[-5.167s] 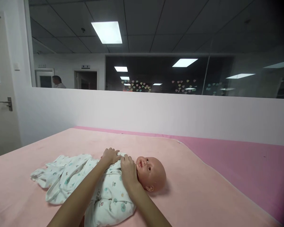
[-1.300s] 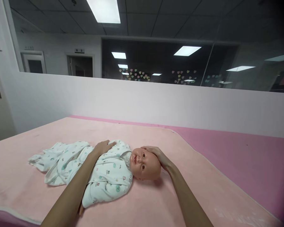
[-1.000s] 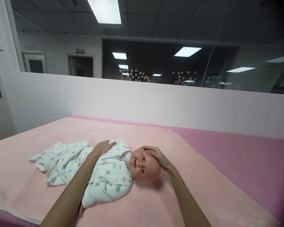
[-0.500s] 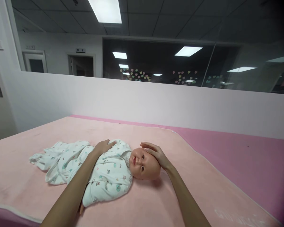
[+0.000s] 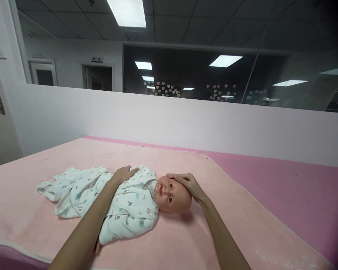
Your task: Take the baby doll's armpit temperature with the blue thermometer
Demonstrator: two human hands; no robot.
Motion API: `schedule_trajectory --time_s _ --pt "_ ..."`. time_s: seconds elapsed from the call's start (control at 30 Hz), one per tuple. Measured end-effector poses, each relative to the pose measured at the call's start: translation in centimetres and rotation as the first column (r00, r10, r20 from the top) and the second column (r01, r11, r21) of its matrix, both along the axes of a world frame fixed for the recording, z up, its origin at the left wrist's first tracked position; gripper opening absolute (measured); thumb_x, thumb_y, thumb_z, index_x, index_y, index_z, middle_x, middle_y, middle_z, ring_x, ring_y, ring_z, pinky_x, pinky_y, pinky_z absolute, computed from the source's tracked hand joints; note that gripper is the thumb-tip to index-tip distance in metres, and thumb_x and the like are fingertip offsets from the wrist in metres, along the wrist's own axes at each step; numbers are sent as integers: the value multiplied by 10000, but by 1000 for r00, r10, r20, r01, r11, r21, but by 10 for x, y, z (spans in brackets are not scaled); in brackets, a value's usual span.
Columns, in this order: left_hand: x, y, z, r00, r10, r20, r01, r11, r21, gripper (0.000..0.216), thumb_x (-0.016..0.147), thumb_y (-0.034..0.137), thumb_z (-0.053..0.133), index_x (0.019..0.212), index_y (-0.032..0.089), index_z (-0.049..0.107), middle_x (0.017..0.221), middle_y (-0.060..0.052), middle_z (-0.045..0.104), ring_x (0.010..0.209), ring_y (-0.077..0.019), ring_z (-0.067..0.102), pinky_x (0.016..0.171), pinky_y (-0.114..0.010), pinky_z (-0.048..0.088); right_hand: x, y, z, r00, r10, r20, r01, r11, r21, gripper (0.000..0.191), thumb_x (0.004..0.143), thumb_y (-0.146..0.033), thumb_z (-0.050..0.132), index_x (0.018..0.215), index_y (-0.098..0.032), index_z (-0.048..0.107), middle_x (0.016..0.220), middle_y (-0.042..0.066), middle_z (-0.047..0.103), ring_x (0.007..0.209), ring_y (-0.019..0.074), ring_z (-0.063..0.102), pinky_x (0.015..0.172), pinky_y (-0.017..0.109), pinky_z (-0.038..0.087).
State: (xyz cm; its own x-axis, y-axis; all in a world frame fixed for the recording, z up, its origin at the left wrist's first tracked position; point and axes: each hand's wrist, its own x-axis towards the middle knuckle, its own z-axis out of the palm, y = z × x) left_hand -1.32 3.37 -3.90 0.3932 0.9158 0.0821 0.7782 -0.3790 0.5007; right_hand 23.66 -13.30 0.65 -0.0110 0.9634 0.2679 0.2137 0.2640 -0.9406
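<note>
On its back lies a baby doll (image 5: 173, 195), its head to the right and its face turned toward me. It wears a white printed baby outfit (image 5: 129, 202), whose loose legs spread out to the left. My left hand (image 5: 124, 175) rests flat on the far side of the doll's chest, its thumb extended over the cloth. My right hand (image 5: 188, 183) lies along the top and far side of the doll's head, fingers stretched out and touching it. One small doll hand (image 5: 98, 246) pokes out of the near sleeve.
Under the doll spreads a peach-pink blanket (image 5: 214, 232) over a pink padded surface (image 5: 276, 183). Behind it stands a low white wall (image 5: 171, 120) with a glass window (image 5: 186, 71) above. A door handle (image 5: 0, 105) shows at the far left.
My right hand's fingers have lowered and now lie closer against the doll's head. My left hand and the doll stay in place; the view has shifted very slightly.
</note>
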Motion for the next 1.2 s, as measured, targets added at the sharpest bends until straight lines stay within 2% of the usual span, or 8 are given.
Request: schedule_trajectory --time_s 0.3,0.53,0.87,1.2 --pt "0 0 -1 1000 6 8 -7 1000 2 639 681 737 221 797 184 521 914 -124 632 860 -284 566 700 -337 390 1 1 2 993 -58 100 56 998 17 325 711 -455 585 868 -190 690 990 56 653 995 236 558 873 368 441" --pt "-1 0 -1 1000 -3 -1 3 1000 16 632 684 742 210 781 191 503 903 -112 628 850 -289 562 686 -342 389 -4 1 3 974 -126 186 117 991 59 320 741 -436 543 874 -185 690 959 61 659 957 237 569 862 374 430" --pt "-2 -1 -1 1000 -6 11 5 1000 14 631 679 754 200 745 191 479 873 -107 624 817 -280 565 669 -333 384 -2 1 4 984 -127 127 126 992 15 251 715 -391 573 846 -209 685 1005 39 643 991 218 548 882 352 426" --pt "-2 -1 0 1000 -1 -8 2 1000 24 628 683 745 196 771 195 485 906 -108 624 840 -279 557 673 -326 376 1 -1 6 988 -97 123 99 995 -11 257 748 -349 532 946 -245 660 1110 20 596 1070 209 501 923 354 401"
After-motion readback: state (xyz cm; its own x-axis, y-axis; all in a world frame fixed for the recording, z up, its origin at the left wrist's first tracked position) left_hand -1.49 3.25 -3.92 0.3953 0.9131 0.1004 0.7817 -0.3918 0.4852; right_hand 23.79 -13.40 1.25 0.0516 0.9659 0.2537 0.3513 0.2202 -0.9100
